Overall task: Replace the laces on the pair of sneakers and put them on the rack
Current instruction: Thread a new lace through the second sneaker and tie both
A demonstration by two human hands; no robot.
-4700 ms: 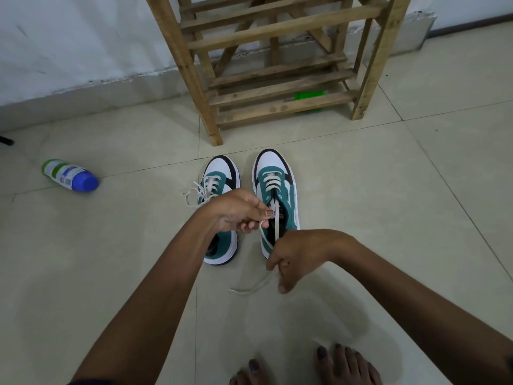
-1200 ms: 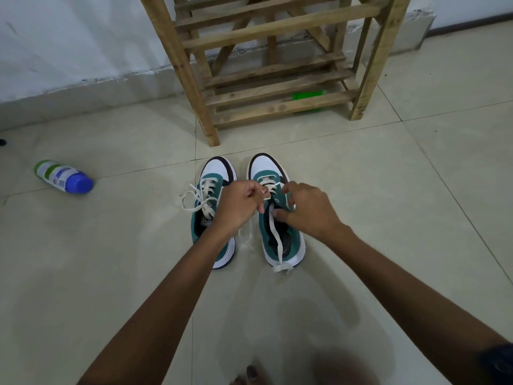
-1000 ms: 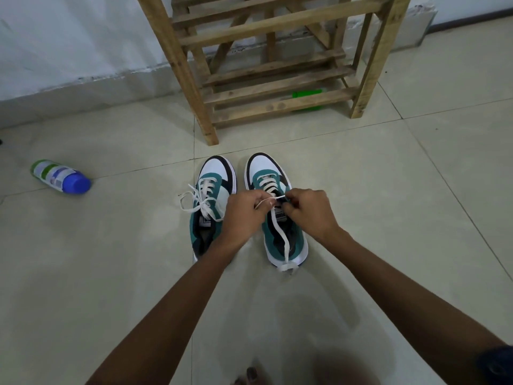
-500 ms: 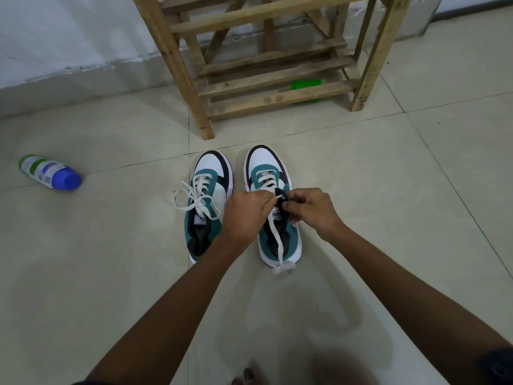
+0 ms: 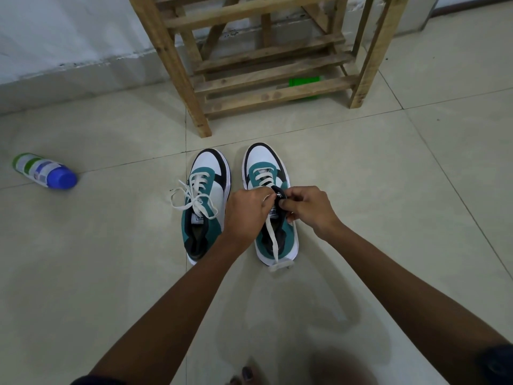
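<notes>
Two teal-and-white sneakers side by side on the floor (image 5: pixel 388 218), toes toward the wooden rack (image 5: pixel 266 87). Left sneaker (image 5: pixel 204 201) laced and tied. Left hand (image 5: pixel 247 209) and right hand (image 5: pixel 308 208) over the right sneaker (image 5: pixel 265 168), fingers seemingly pinching its lace (image 5: pixel 271 237), whose loose end trails past the heel. Blue-capped bottle (image 5: pixel 44 170) lying far left.

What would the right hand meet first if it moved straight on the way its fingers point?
The right hand points leftward over the right sneaker, so it would likely meet the left hand first; their fingertips already look nearly touching at the lace.
</notes>
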